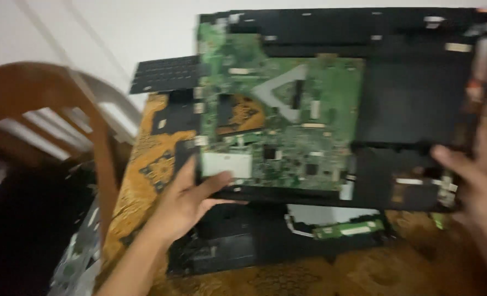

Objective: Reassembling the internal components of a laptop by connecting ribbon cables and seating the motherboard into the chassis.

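A table [145, 181] with a patterned orange-brown cloth fills the near and middle part of the view, and a pale wall rises behind it. To the left stands a wooden chair [46, 98], its curved back close to the table's left edge.

Held up over the table is a black laptop shell [413, 104], tilted with its inner side facing us. A large green circuit board [287, 115] sits in its left half; the right half is bare black plastic with recessed bays. The whole view is blurred, so finer parts on the board cannot be made out.

Under the raised shell, on the cloth, lies another black casing part [243, 241], and just right of it a small narrow green board [350, 229] with a white piece beside it. At the far left, behind the shell's left edge, a black keyboard panel [164, 74] pokes out.

The left hand [191, 200] grips the shell's near left edge, thumb laid across the front by a pale rectangular patch on the board, fingers tucked behind. The right hand [474, 183] holds the near right corner, thumb pressed on the front face, the other fingers hidden behind the shell. Both hands are closed on the shell, well apart from each other.
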